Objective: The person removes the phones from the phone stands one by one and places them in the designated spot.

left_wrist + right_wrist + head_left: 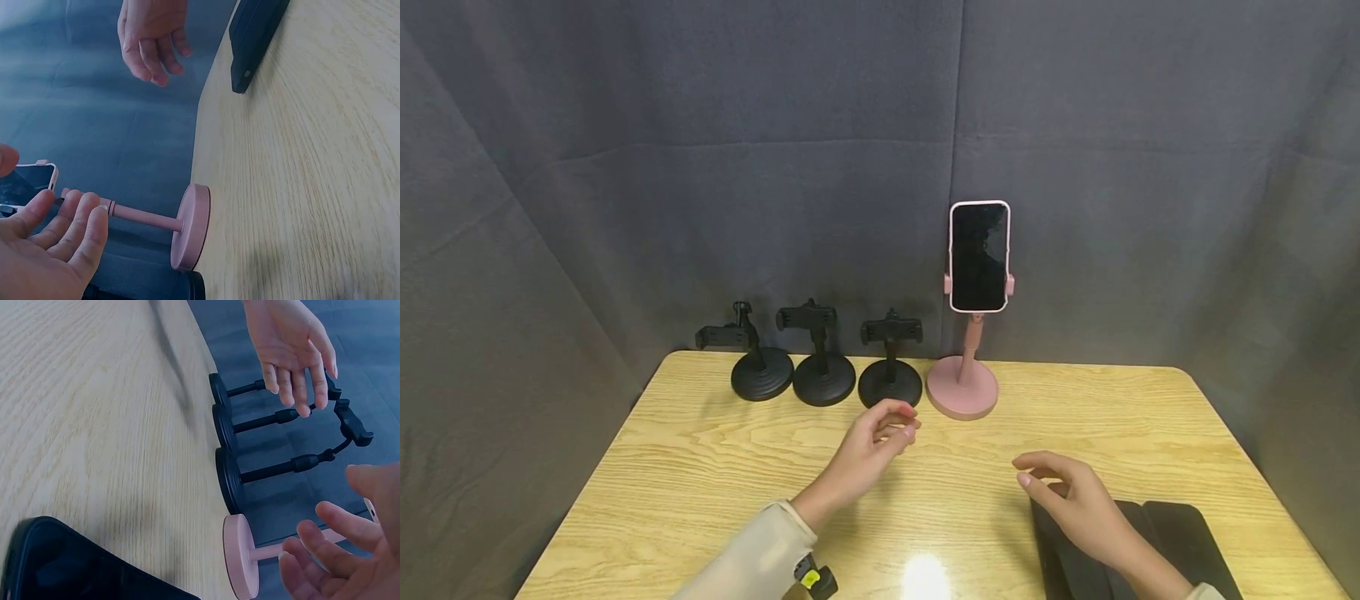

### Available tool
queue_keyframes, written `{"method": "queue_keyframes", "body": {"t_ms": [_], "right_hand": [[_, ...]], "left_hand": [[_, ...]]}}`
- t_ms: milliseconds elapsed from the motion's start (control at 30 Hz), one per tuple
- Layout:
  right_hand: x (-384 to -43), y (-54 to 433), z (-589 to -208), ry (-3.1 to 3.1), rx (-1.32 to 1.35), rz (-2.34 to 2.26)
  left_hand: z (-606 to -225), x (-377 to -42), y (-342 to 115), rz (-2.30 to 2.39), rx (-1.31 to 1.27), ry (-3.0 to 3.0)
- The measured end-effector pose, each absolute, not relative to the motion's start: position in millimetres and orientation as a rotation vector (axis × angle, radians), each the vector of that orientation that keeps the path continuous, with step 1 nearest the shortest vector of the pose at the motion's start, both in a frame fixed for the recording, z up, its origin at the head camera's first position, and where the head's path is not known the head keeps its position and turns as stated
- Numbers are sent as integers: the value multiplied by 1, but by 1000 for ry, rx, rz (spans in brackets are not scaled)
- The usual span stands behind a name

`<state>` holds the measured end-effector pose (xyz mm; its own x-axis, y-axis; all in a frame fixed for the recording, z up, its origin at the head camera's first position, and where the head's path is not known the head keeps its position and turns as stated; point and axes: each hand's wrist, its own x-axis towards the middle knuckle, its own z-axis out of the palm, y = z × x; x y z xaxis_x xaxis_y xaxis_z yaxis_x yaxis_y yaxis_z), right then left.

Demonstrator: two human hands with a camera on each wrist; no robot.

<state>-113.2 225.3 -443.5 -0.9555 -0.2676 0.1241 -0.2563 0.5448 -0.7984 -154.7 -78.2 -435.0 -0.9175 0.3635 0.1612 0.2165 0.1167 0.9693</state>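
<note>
In the head view a pink phone stand stands near the table's back edge. A phone with a dark screen and pale pink frame sits upright in its clamp. My left hand hovers over the table in front of the stands, fingers loosely bent, holding nothing. My right hand is above flat black objects at the right front, also holding nothing. Between the two hands there is a wide gap, as the left wrist view also shows with the pink stand's base beyond the left fingers.
Several black phone stands line the back left: one with its clamp turned aside, a middle one and one beside the pink stand. Grey cloth hangs behind and beside the wooden table.
</note>
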Motion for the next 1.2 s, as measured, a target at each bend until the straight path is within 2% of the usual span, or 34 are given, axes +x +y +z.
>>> {"method": "queue_keyframes", "body": {"t_ms": [1200], "right_hand": [[-131,222,-433,2834,-512,-1444]], "left_hand": [[-420,-176,-56,1876,638,2329]]}}
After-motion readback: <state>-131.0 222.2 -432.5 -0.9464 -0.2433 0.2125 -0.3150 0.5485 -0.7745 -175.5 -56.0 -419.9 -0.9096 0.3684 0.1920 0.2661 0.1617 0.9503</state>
